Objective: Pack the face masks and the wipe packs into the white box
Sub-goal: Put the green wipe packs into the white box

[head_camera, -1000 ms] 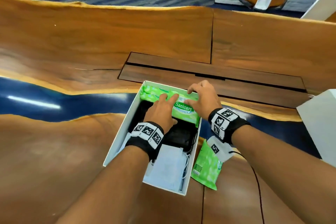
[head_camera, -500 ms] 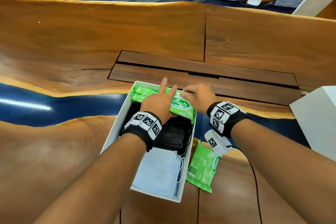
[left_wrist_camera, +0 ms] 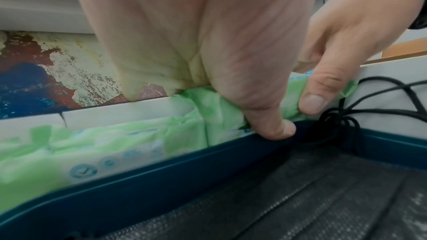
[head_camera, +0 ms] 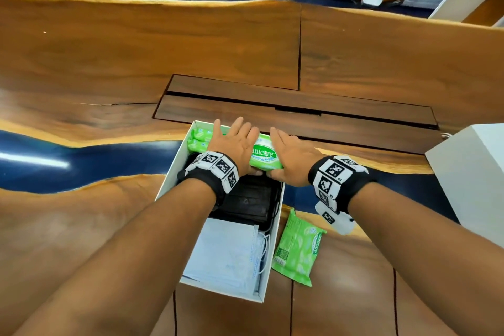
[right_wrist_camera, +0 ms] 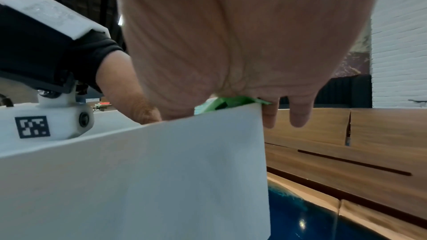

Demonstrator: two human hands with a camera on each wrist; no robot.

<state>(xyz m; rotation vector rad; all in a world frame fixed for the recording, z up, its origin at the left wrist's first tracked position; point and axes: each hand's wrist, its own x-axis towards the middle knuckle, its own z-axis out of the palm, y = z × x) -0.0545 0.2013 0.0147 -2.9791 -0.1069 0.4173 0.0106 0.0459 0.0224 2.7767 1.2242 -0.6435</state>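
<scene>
We hold a green wipe pack (head_camera: 263, 155) between both hands at the far end of the white box (head_camera: 171, 172), which stands open on the wooden table (head_camera: 136, 49). Our left hand (head_camera: 234, 144) lies over the pack's left part with its fingers (head_camera: 239, 126) stretched forward and close together, while its thumb curls under the near edge, as the left wrist view shows. Our right hand (head_camera: 293, 157) covers the pack's right end, fingers (right_wrist_camera: 300, 114) straight and side by side, reaching past the box's far right corner; its thumb pinches the pack's near edge from below. The pack sits at rim height, resting on top of two more green wipe packs (head_camera: 200, 139) that stand on edge against the far wall of the box. Just nearer to us in the box lies a stack of black face masks (head_camera: 251, 202), their black ear loops bunched by the right wall. Nearest to us in the box lies a stack of light blue face masks (head_camera: 226, 254). One further wipe pack (head_camera: 298, 248) lies flat on the table, just beside the box's right wall. A white block (head_camera: 474, 169) stands at the table's right edge, well apart from the box.
</scene>
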